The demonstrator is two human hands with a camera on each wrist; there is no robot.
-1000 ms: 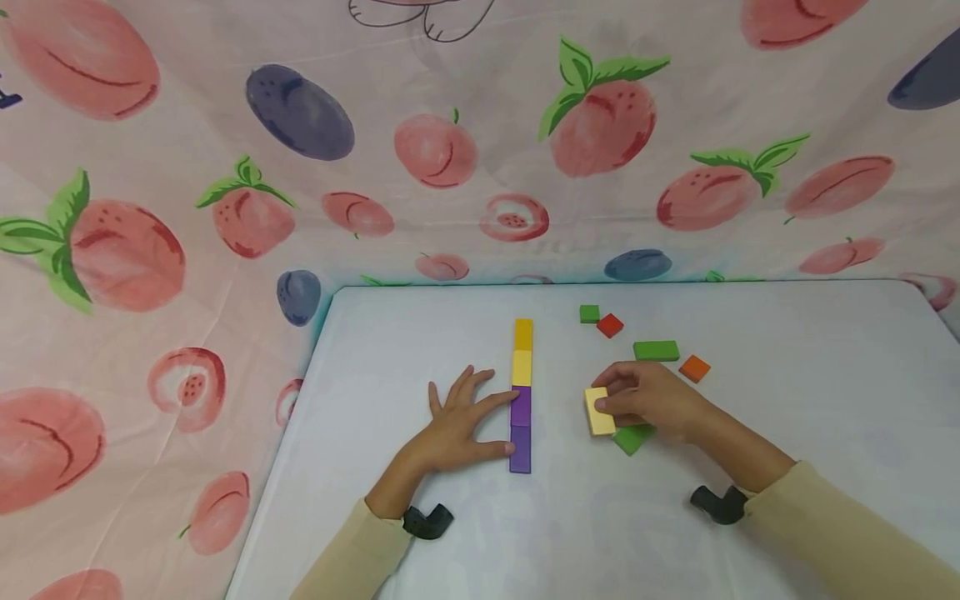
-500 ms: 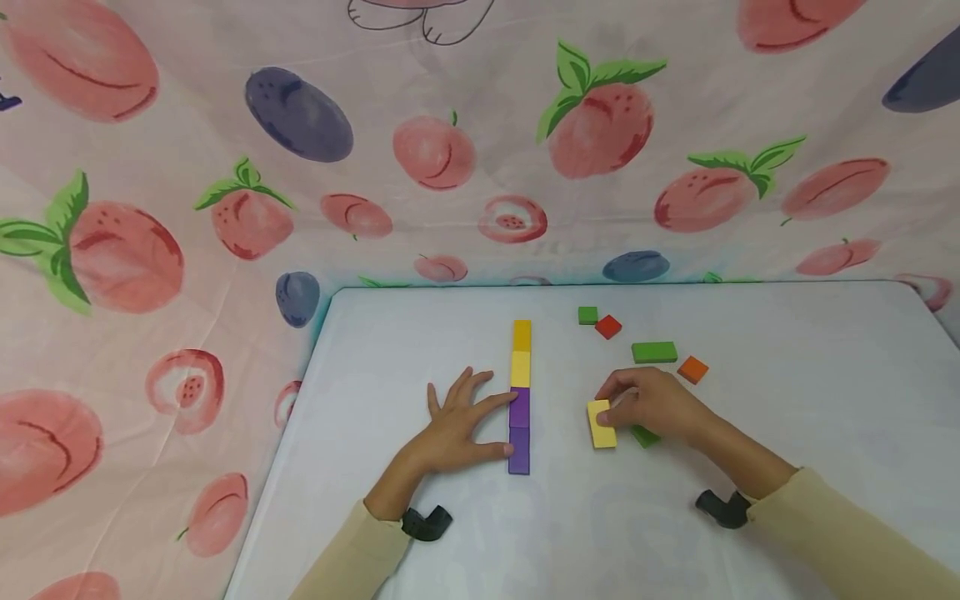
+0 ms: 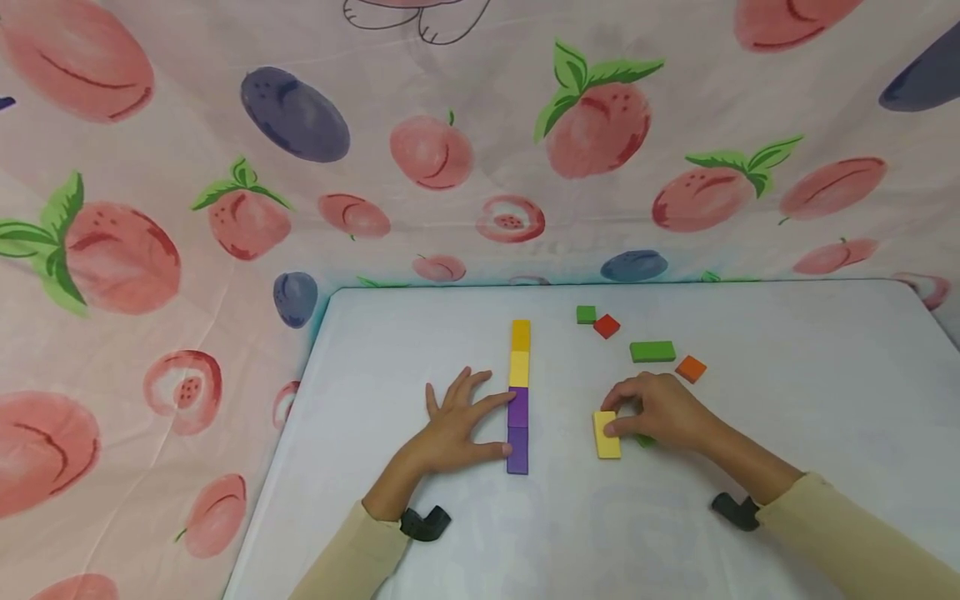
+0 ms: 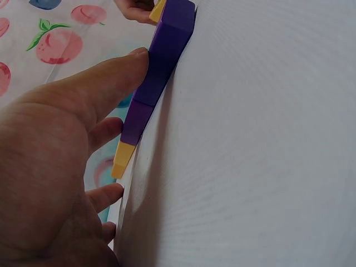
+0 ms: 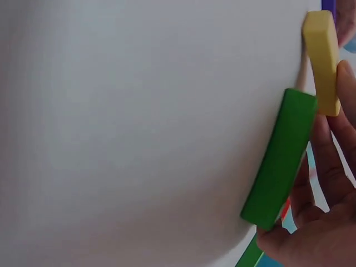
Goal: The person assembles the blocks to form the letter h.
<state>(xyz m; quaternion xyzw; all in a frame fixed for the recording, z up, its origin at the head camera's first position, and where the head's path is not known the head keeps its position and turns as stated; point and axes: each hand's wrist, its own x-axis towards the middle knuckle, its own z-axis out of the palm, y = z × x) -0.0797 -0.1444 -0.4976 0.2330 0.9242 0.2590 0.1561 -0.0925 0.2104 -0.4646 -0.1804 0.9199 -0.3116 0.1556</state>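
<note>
A straight column of blocks lies on the white table: a near purple block (image 3: pixel 517 452), a second purple block (image 3: pixel 519 408), a yellow block (image 3: pixel 519 369) and a darker yellow block (image 3: pixel 521 335) at the far end. My left hand (image 3: pixel 450 435) is spread beside it, thumb and index fingertip touching the purple blocks' left side. To the right, my right hand (image 3: pixel 663 410) pinches a pale yellow block (image 3: pixel 607 443) between thumb and fingers. Under that hand is a green block (image 5: pixel 281 161), mostly hidden in the head view; whether the hand touches it I cannot tell.
Beyond the right hand lie a long green block (image 3: pixel 652 352), an orange block (image 3: pixel 691 368), a red block (image 3: pixel 607 326) and a small green block (image 3: pixel 586 314). A fruit-print cloth (image 3: pixel 360 100) rises behind the table (image 3: pixel 825 400) and on its left.
My right hand has moved slightly nearer and to the right with the pale yellow block, which now stands straighter. The green block beneath is more covered. My left hand stays put.
</note>
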